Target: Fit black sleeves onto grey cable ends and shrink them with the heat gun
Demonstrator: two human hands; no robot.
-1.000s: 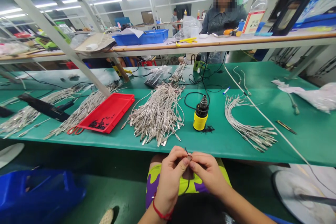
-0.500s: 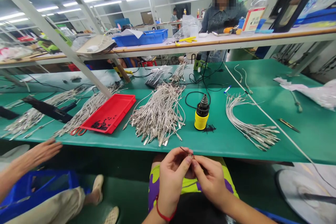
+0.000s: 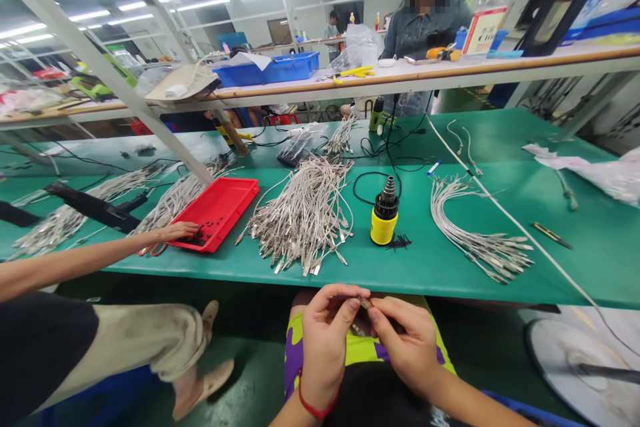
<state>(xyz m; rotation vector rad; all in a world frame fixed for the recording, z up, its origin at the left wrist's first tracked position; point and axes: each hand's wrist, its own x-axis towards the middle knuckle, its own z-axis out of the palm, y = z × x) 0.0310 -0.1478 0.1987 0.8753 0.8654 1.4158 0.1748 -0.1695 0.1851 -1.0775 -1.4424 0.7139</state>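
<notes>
My left hand (image 3: pixel 327 323) and my right hand (image 3: pixel 405 340) meet above my lap, just off the table's front edge. Both pinch a small cable connector (image 3: pixel 366 303) between thumbs and fingertips, and the fingers hide most of it. Beyond them lies a large heap of white cables (image 3: pixel 300 220) with metal plugs. Right of the heap stands a yellow and black hot air gun (image 3: pixel 383 220), nozzle up, beside a few thin black tubes (image 3: pixel 400 242). A curved bundle of white cables (image 3: pixel 460 233) lies farther right.
A co-worker's hand (image 3: pixel 181 231) reaches into a red tray (image 3: pixel 235 203) of small black pieces at left. Tweezers (image 3: pixel 551 235) and a plastic bag (image 3: pixel 610 173) lie at right. A white rod (image 3: pixel 530 240) slants across the green table (image 3: pixel 500 140). A shelf (image 3: pixel 300 90) spans the back.
The co-worker's arm has swung in from the left, and its hand is now in the red tray. My hands stay together; the thin dark wire that stuck out above my fingers no longer shows.
</notes>
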